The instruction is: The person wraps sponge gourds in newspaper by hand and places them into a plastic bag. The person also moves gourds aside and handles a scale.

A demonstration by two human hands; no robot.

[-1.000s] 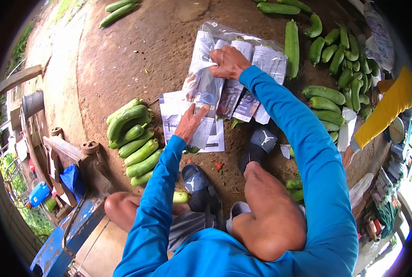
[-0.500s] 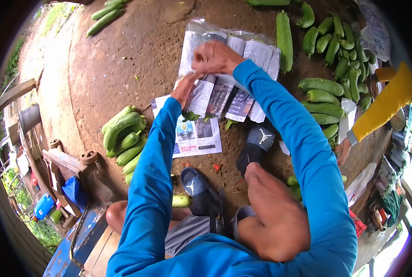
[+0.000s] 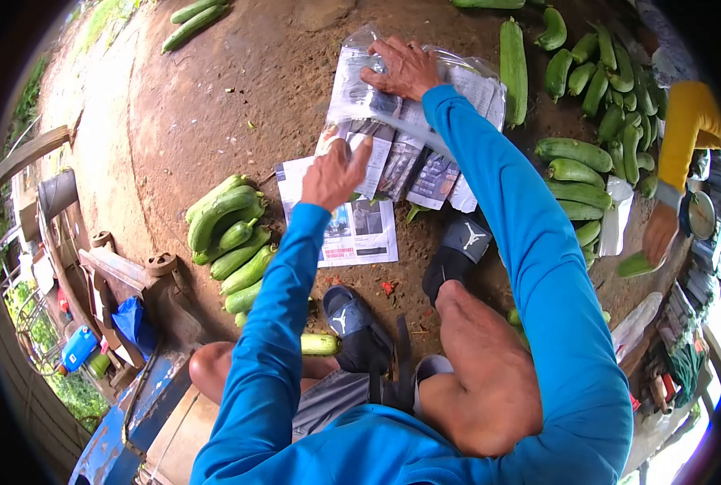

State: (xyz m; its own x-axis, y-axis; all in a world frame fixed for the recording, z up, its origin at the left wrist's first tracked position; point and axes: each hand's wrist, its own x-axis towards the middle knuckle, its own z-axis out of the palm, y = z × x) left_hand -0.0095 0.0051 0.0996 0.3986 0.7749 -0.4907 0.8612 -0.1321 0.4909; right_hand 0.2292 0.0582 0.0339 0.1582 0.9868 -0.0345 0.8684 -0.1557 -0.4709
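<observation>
Several newspaper-wrapped bundles (image 3: pixel 435 174) lie side by side on the ground, partly inside a clear plastic bag (image 3: pixel 359 101). My right hand (image 3: pixel 405 69) rests on the bag's far part with its fingers spread. Over the near end of the left bundle is my left hand (image 3: pixel 338 171), thumb and forefinger bent around the bag's edge or paper; its grip is unclear. Green vegetable ends poke out of the paper. A flat newspaper sheet (image 3: pixel 359 242) lies under the near left side.
Long green gourds (image 3: pixel 235 226) are piled at left, with more (image 3: pixel 607 89) at right. Another gourd (image 3: pixel 514 73) lies beside the bag. At the right edge, a co-worker's hand (image 3: pixel 659 233) in a yellow sleeve is near a green gourd (image 3: pixel 637 264). My sandalled feet are below.
My hands have moved apart: the right went forward over the bag, the left came back toward me. The co-worker's hand has shifted right, and a green gourd now shows by it.
</observation>
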